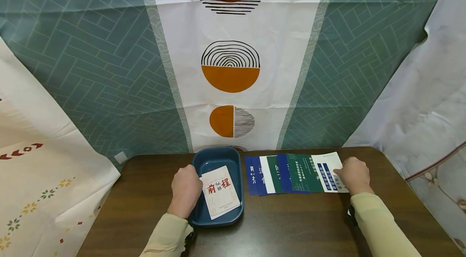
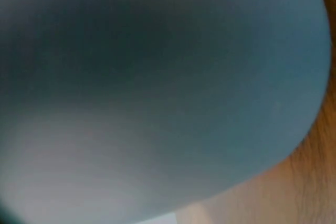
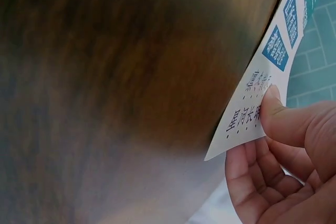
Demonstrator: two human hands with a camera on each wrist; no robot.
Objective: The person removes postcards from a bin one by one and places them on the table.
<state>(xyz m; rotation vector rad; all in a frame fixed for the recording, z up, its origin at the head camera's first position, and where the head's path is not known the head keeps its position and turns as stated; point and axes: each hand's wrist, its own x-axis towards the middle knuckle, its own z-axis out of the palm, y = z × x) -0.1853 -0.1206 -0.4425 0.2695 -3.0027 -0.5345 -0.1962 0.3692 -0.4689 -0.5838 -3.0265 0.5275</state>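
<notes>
One white card point(image 1: 327, 173): right hand point(image 1: 356, 176) is pinching it, probably because its outer edge is lying uncovered; left hand point(image 1: 185, 189) is overlapping blue tray point(image 1: 214, 161), grip indeterminable.

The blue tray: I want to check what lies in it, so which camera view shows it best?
The head view: it shows the blue tray in near-full outline, with a white card lying inside. The left wrist view shows only a blurred, curved blue surface, apparently its side; the right wrist view shows none of it.
</notes>
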